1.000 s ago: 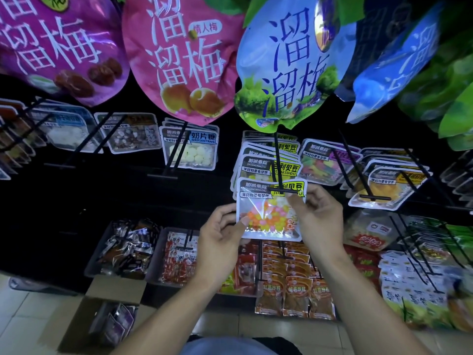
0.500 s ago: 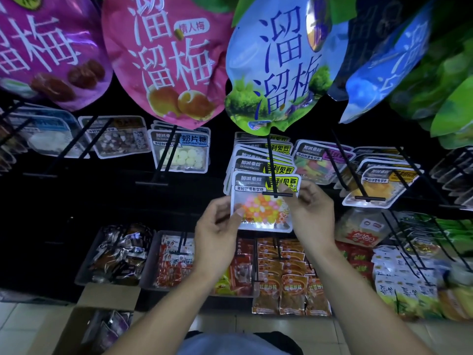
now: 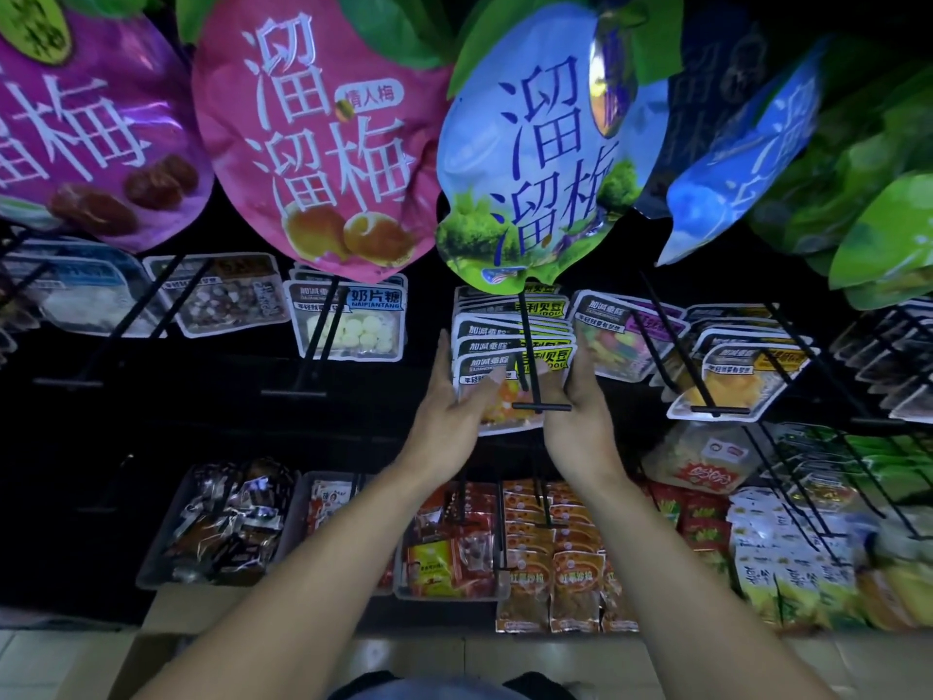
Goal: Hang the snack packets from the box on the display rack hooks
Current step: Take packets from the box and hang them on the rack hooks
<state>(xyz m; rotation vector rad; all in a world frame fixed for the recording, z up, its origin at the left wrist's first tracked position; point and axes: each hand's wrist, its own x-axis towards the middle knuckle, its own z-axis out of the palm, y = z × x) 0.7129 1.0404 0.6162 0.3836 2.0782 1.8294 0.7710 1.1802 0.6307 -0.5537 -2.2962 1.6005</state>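
Note:
A clear snack packet (image 3: pixel 510 391) of orange and yellow candy, with a black and yellow header, hangs on a black hook (image 3: pixel 530 361) at the middle of the rack. It sits in front of several matching packets (image 3: pixel 500 325). My left hand (image 3: pixel 454 406) grips its left edge, thumb over the front. My right hand (image 3: pixel 580 411) holds its right edge. The hook's end bar (image 3: pixel 541 407) crosses in front of the packet. The cardboard box (image 3: pixel 166 618) shows at the lower left.
Big plum bags (image 3: pixel 328 144) hang overhead. Neighbouring hooks carry a milk candy packet (image 3: pixel 353 320) to the left and yellow fruit packets (image 3: pixel 737 376) to the right. Trays of wrapped snacks (image 3: pixel 227 527) and red packets (image 3: pixel 550 563) sit below.
Both hands have pushed the packet up and back along the hook, from its tip towards the stack behind. The camera view has moved closer to the rack.

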